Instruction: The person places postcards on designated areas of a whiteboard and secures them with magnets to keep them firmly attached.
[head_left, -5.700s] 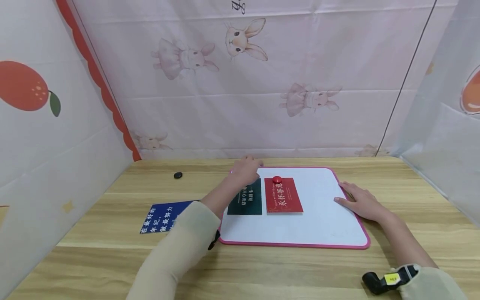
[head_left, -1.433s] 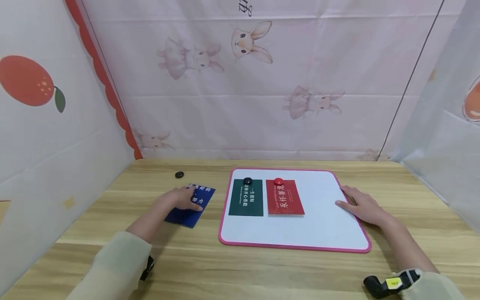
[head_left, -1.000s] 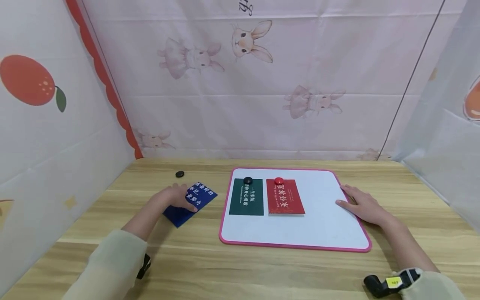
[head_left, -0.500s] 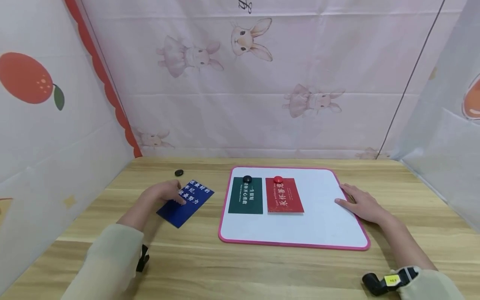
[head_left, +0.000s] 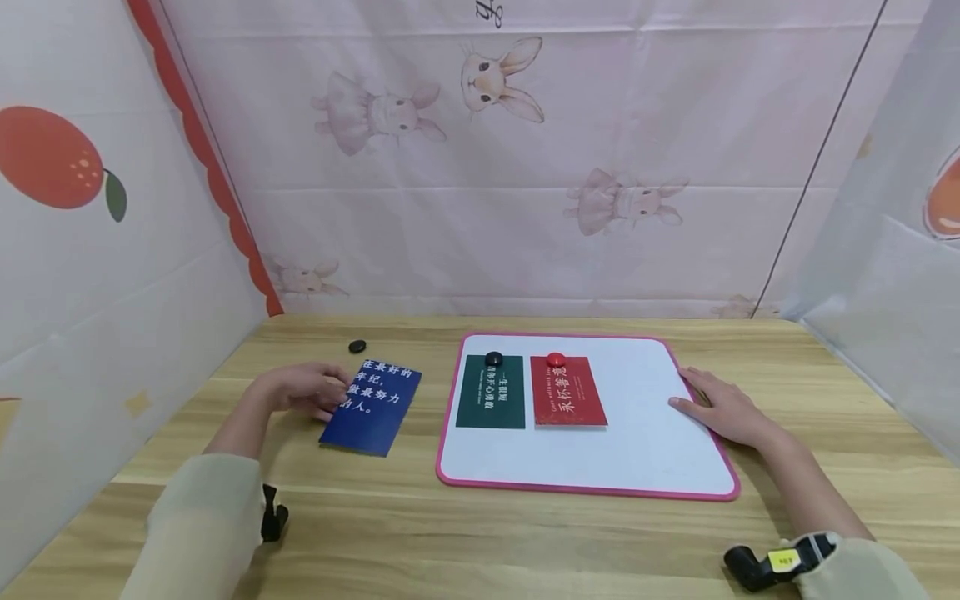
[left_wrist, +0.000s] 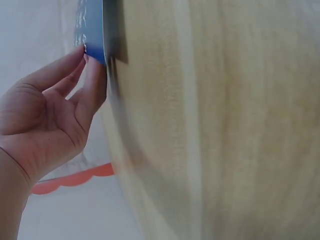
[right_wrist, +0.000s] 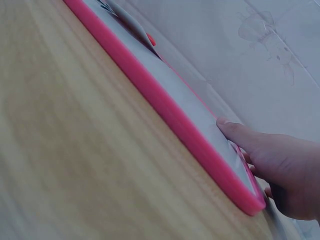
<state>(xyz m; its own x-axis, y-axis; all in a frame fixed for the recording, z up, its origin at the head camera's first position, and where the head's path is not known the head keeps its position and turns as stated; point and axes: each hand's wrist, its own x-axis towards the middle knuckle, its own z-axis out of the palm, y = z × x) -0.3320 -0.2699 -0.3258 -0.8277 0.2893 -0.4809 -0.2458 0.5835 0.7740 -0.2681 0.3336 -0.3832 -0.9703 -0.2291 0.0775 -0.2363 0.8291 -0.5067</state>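
Note:
My left hand (head_left: 306,392) pinches the left edge of a blue card (head_left: 375,408) with white writing, left of the whiteboard. In the left wrist view, the thumb and fingertips (left_wrist: 84,52) meet at the card's edge, close over the table. My right hand (head_left: 723,406) grips the right edge of the pink-rimmed whiteboard (head_left: 630,454), thumb on the white face and fingers around the rim, as the right wrist view shows. On the board lie a green card (head_left: 491,400) under a black magnet (head_left: 493,359) and a red card (head_left: 570,400) under a red magnet (head_left: 555,360).
A loose round black piece (head_left: 357,346), like the magnet on the green card, lies on the wooden table (head_left: 480,542) beyond my left hand. A rabbit-print curtain (head_left: 480,208) hangs along the table's back edge, with white sheets at both sides.
My left hand has left the green card, where a black magnet now shows, and taken the blue card. It has shifted its grip to the card's left edge. The right hand has stayed put.

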